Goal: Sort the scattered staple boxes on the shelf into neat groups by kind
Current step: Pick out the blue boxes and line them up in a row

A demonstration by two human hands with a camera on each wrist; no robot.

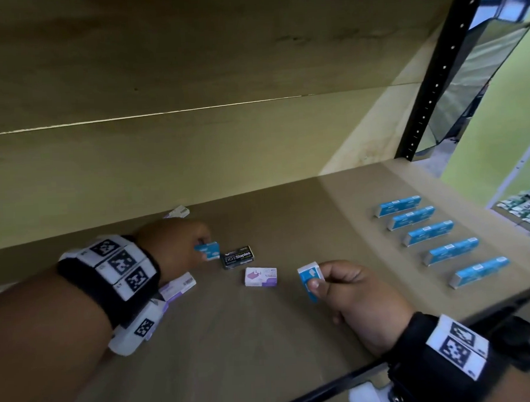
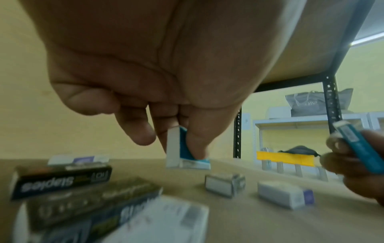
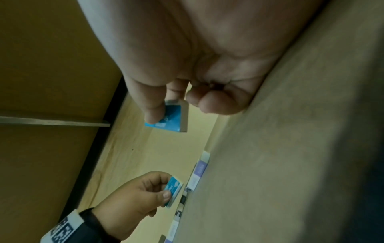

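Each hand pinches a blue box: left hand (image 1: 174, 245) on one (image 1: 208, 250) at the shelf (image 1: 335, 228), beside the black box (image 1: 239, 257); right hand (image 1: 354, 291) holds another (image 1: 311, 280) aloft. Careless placing could topple the standing blue row (image 1: 440, 237).

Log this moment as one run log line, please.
left hand: pinches blue box | right hand: holds second blue box | blue row: five | black, purple unsorted
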